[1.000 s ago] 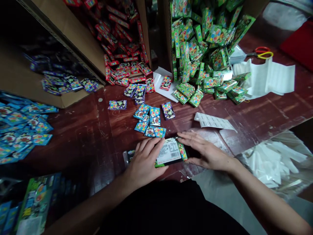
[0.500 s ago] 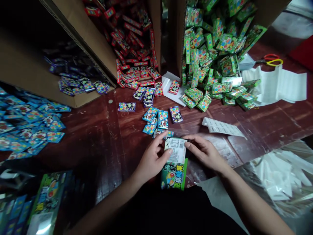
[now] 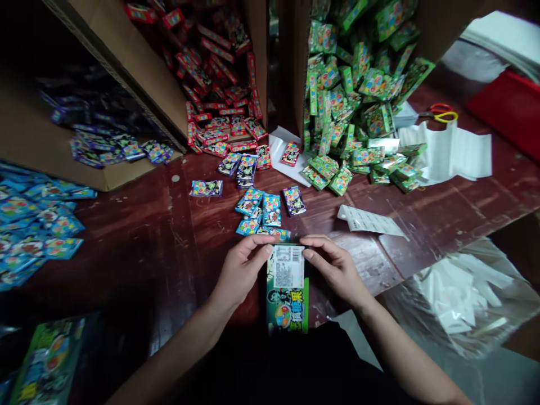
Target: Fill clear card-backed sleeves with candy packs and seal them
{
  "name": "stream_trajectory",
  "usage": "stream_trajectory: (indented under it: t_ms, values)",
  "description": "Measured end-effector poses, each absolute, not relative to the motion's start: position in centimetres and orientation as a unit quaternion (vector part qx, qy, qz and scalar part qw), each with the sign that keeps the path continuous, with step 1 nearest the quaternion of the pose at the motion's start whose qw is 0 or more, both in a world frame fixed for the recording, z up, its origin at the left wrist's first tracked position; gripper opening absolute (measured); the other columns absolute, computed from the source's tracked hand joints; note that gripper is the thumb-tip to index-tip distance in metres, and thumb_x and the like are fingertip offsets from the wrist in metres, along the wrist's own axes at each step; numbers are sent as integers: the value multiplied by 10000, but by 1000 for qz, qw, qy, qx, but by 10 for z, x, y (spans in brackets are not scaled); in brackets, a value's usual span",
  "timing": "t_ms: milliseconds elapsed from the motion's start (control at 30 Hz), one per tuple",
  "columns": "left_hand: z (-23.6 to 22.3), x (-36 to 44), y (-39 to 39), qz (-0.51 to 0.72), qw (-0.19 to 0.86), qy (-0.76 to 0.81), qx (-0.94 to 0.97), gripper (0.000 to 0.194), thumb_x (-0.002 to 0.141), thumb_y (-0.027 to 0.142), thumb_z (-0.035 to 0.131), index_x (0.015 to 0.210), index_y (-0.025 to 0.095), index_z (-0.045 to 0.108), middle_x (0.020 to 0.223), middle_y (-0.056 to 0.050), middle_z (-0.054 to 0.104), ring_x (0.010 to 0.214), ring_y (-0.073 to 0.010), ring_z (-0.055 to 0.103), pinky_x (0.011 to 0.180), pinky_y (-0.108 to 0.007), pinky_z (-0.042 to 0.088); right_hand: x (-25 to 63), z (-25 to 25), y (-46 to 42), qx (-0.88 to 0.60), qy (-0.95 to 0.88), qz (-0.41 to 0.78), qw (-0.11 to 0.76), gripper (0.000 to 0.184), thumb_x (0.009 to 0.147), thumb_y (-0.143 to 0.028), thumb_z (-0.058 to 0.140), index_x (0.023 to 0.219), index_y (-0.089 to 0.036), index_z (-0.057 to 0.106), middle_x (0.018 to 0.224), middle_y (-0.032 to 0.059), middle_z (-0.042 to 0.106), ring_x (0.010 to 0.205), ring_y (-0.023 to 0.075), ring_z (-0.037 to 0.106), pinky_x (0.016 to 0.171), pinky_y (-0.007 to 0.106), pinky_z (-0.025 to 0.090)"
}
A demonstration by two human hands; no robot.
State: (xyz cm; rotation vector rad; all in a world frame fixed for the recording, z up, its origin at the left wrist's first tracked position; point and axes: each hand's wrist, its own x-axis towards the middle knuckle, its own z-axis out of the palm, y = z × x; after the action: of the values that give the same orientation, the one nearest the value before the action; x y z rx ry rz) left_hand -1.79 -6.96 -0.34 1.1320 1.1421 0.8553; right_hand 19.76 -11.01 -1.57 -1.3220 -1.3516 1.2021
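Observation:
A green candy box [image 3: 287,309] with printed characters lies close against my body, label side up. On its upper part is a white barcode label [image 3: 289,270]. My left hand [image 3: 240,273] pinches the far left corner, thumb on top and fingers at the far edge. My right hand [image 3: 337,270] grips the far right corner in the same manner, its thumb beside the barcode. Just beyond the box lie several blue candy packets [image 3: 270,211] and a purple packet [image 3: 294,201].
Cartons hold red packets [image 3: 219,124], purple packets [image 3: 122,146] and green packets [image 3: 337,101]. Blue packets [image 3: 37,225] are heaped at left. On the right are a label sheet [image 3: 371,221], scissors [image 3: 442,112] and a plastic bag of white scraps [image 3: 459,298]. Another green box [image 3: 46,360] stands lower left.
The view has swung right, so things appear farther left. My left thumb has slid off the label to the box's corner. A clear strip seen beyond the far edge no longer shows.

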Motion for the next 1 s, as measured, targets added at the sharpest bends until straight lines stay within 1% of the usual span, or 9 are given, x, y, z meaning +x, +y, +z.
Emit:
stream_trajectory:
  t_ms: [100, 167, 333, 433, 533, 633, 833, 933, 1000]
  values:
    - [-3, -14, -66, 374, 629, 497, 466, 283, 892, 263, 659, 1169, 215, 630, 1108, -50, 737, 1062, -206, 674, 991, -400, 496, 203, -14, -107, -519, -550, 468, 457, 253, 957, -359, 621, 1195, -290, 674, 1214, 57, 688, 1157, 214, 636, 1050, 434, 499]
    - [1, -14, -63, 345, 630, 497, 486, 230, 891, 294, 661, 1102, 204, 682, 1127, -61, 736, 1091, -217, 666, 1024, -405, 477, 205, -14, -107, -521, -538, 475, 463, 306, 947, -362, 637, 1245, -294, 648, 1177, 53, 709, 1104, 208, 661, 1003, 422, 528]
    - [16, -12, -57, 287, 594, 505, 557, 175, 879, 345, 672, 934, 189, 728, 1060, -68, 750, 1033, -217, 680, 998, -400, 489, 210, -5, -101, -530, -536, 514, 409, 191, 892, -407, 703, 985, -245, 743, 1015, 42, 742, 954, 202, 680, 898, 378, 543]
    - [23, -5, -52, 282, 592, 504, 562, 155, 829, 304, 713, 910, 174, 688, 959, -52, 747, 928, -194, 695, 892, -357, 529, 210, 1, -96, -550, -473, 559, 403, 239, 845, -432, 743, 951, -219, 723, 878, 22, 723, 794, 170, 653, 742, 316, 538]
    - [27, -1, -45, 260, 598, 507, 564, 150, 838, 311, 706, 889, 171, 690, 892, -34, 739, 847, -171, 688, 819, -318, 530, 212, 5, -93, -559, -419, 595, 397, 267, 820, -445, 761, 917, -199, 721, 850, 14, 718, 749, 155, 638, 708, 294, 519]
    - [27, -2, -39, 227, 600, 501, 581, 162, 860, 335, 693, 851, 175, 718, 858, -31, 744, 806, -167, 682, 796, -315, 525, 219, 6, -91, -561, -420, 604, 380, 267, 828, -454, 755, 908, -199, 741, 886, 21, 743, 779, 162, 656, 753, 311, 524]
    - [18, -8, -38, 214, 650, 430, 589, 156, 799, 312, 776, 895, 195, 737, 1003, -43, 758, 927, -188, 712, 867, -336, 547, 236, 11, -99, -514, -517, 580, 365, 227, 922, -431, 665, 913, -230, 770, 1001, 40, 758, 923, 194, 697, 865, 362, 545]
    - [21, 3, -33, 211, 637, 398, 626, 111, 813, 282, 761, 853, 186, 722, 928, -42, 743, 867, -178, 711, 817, -321, 557, 252, 26, -100, -496, -593, 524, 356, 214, 960, -390, 620, 939, -238, 770, 1174, 67, 713, 1078, 209, 673, 946, 376, 532]
    - [27, 21, -25, 196, 599, 364, 686, 86, 840, 278, 735, 839, 192, 723, 1001, -60, 740, 929, -187, 707, 863, -334, 546, 275, 38, -95, -512, -642, 444, 360, 187, 962, -364, 621, 1014, -247, 757, 1246, 80, 678, 1165, 221, 633, 1002, 387, 504]
